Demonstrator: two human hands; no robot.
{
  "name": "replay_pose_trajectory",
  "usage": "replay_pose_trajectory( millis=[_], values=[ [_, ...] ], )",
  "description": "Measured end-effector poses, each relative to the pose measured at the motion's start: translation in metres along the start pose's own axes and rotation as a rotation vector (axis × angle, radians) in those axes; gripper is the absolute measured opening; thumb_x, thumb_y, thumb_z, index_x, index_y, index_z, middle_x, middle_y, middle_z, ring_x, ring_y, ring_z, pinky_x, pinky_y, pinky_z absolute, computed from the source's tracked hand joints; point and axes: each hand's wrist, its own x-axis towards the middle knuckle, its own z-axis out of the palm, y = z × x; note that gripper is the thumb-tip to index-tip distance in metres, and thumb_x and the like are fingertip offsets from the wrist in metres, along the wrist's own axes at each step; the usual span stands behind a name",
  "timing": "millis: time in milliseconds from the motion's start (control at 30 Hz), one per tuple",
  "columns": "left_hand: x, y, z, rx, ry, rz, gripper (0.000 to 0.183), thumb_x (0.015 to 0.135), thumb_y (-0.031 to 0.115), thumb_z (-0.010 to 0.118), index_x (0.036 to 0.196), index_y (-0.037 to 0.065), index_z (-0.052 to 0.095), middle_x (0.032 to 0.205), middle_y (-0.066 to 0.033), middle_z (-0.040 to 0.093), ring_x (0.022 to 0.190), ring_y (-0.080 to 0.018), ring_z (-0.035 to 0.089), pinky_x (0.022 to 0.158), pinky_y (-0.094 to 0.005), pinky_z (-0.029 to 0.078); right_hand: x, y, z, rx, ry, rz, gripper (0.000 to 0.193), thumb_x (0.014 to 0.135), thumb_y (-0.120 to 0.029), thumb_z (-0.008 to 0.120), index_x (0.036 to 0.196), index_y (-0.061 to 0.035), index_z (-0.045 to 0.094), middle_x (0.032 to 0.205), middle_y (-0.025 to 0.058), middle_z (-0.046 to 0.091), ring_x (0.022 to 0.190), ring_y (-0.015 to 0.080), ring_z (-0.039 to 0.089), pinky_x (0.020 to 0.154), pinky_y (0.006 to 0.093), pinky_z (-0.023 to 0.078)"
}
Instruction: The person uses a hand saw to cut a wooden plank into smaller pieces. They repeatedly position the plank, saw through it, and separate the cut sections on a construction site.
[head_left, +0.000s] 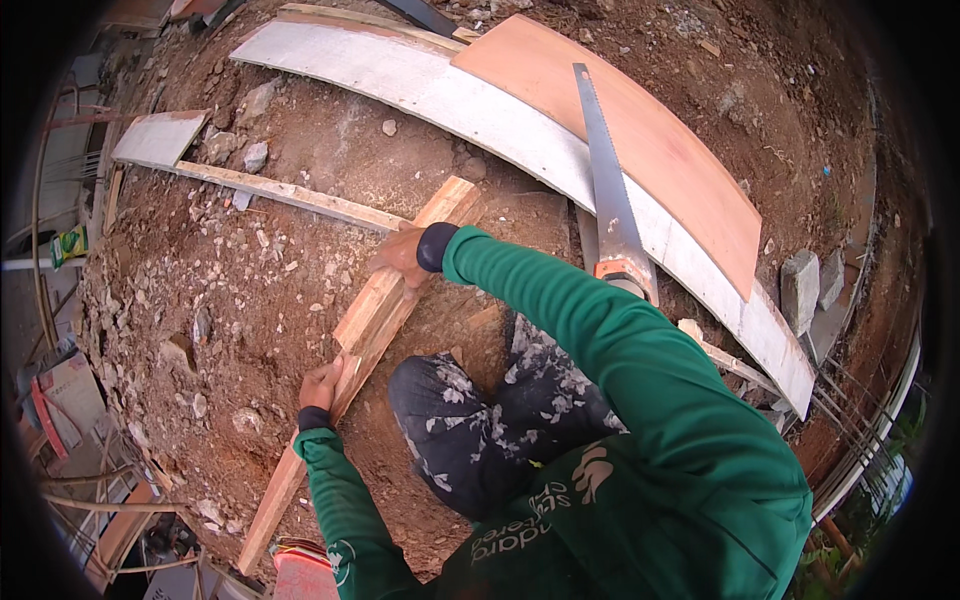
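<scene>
My left hand (320,387) is closed on a long wooden beam (272,515), with the thumb near a small step in the wood. Further up, my right hand (400,252) grips across a shorter wood piece (372,308) lying along the same beam, its fingers partly hidden. The beam runs slantwise over the dirt, in front of my bent knees. To the right of my right arm, a hand saw (610,185) rests on the white board (400,88), teeth along one edge, its orange-trimmed handle partly covered by my sleeve.
A brown plywood sheet (650,170) overlaps the white board. A thin wooden strip (290,198) reaches from a pale panel (160,138) to near my right hand. Stones litter the brown soil (240,330). Grey blocks (800,290) stand at the right; a red object (303,575) lies by my left sleeve.
</scene>
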Motion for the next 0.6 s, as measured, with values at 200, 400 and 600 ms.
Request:
replay_pose_trajectory(
  millis=[200, 400, 600],
  values=[
    [-0.005, 0.015, 0.0, 0.103, -0.008, -0.055, 0.062, 0.091, 0.063, 0.065, 0.103, 0.005, 0.081, 0.092, -0.0122, 0.077, 0.087, -0.0238, 0.07, 0.085, -0.0372, 0.05, 0.0, 0.0, 0.0, 0.015, -0.036, 0.021, 0.092, 0.069, -0.041, 0.091, 0.148, -0.015, 0.051, 0.136, 0.0159, 0.059, 0.135, 0.0367, 0.048, 0.116, 0.0615, 0.027],
    [-0.014, 0.023, -0.003, 0.184, 0.01, -0.026, 0.062, 0.092, 0.065, 0.06, 0.107, 0.008, 0.08, 0.092, -0.015, 0.077, 0.088, -0.0276, 0.072, 0.086, -0.04, 0.051, -0.006, -0.002, -0.002, -0.064, -0.059, 0.006, 0.099, 0.077, -0.046, 0.086, 0.158, -0.0183, 0.037, 0.156, 0.0222, 0.041, 0.148, 0.0414, 0.033, 0.122, 0.0602, 0.021],
    [-0.007, 0.036, -0.004, 0.216, -0.109, -0.044, 0.076, 0.085, 0.076, 0.06, 0.115, 0.008, 0.077, 0.106, -0.019, 0.075, 0.101, -0.0358, 0.07, 0.092, -0.0456, 0.05, -0.01, -0.007, -0.005, -0.062, -0.056, 0.034, 0.095, 0.078, -0.043, 0.086, 0.156, -0.0172, 0.039, 0.157, 0.0216, 0.041, 0.148, 0.0401, 0.033, 0.123, 0.0587, 0.017]
  ],
)
